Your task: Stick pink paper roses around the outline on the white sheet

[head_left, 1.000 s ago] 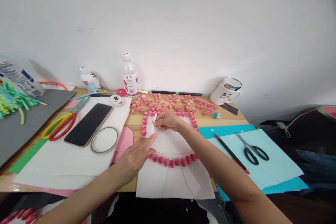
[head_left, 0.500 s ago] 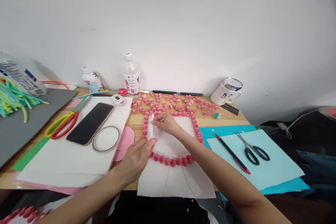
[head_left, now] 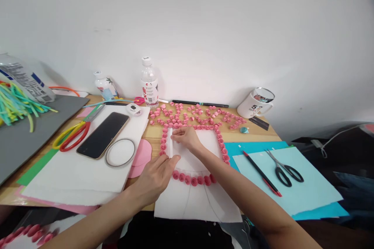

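Observation:
A narrow white strip [head_left: 171,148] runs lengthwise along the left side of a white paper sheet [head_left: 172,202]. Its lower end meets my left hand [head_left: 156,177], whose fingers are curled with the thumb laid over the strip. Higher up, my right hand [head_left: 187,138] has its fingertips pinched together at the strip's upper part. Rolled pink paper flowers [head_left: 194,181] form a border on the sheet, and pencil lines show below them. My left hand and right forearm hide parts of this border.
Loose pink paper rolls [head_left: 175,116] lie behind the sheet. A phone [head_left: 103,135], a tape ring [head_left: 120,153] and red-yellow scissors [head_left: 74,136] are at left; black scissors [head_left: 288,173] and a pen [head_left: 261,173] at right. A bottle [head_left: 150,85] and mug [head_left: 254,103] stand by the wall.
The view has shifted slightly, so most things sit a little further right. Both hands stay at the white strip in nearly the same pose.

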`<state>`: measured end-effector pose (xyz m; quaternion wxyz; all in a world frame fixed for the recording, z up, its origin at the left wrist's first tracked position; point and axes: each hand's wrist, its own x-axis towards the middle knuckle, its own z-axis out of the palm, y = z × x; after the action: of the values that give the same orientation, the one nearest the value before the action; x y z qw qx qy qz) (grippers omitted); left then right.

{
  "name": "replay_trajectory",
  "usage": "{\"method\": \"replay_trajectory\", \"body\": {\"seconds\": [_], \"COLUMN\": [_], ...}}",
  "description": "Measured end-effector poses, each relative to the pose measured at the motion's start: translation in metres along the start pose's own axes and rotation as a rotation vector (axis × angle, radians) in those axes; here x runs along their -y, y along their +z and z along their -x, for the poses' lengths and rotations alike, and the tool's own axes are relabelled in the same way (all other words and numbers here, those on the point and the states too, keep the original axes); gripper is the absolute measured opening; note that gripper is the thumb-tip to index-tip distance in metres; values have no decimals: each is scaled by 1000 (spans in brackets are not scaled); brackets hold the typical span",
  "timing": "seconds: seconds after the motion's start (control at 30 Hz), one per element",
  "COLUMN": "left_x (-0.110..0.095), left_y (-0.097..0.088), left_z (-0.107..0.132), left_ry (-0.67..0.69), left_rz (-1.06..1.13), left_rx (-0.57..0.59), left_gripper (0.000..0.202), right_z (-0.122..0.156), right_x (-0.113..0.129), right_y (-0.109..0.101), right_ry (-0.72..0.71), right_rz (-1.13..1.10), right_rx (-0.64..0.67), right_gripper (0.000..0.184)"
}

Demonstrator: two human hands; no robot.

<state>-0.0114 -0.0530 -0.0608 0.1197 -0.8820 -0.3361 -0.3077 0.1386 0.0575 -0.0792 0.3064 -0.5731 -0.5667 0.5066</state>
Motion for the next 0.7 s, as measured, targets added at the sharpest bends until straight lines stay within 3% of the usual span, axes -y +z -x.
{"method": "replay_trajectory", "body": {"seconds": [0.4,0.7], "left_x": [-1,7], "left_y": [-6,-7], "left_z": [-1,6], "left_ry": [-33,-84], "left_rz": [-29,8], "left_rx": [-10,7], "left_gripper": [32,33], "right_z": [-6,-13], "right_x": [13,11], "right_y": [-2,-1], "right_ry": [105,141], "right_rz": [247,223], "right_rx": [110,183], "right_gripper": [10,22]}}
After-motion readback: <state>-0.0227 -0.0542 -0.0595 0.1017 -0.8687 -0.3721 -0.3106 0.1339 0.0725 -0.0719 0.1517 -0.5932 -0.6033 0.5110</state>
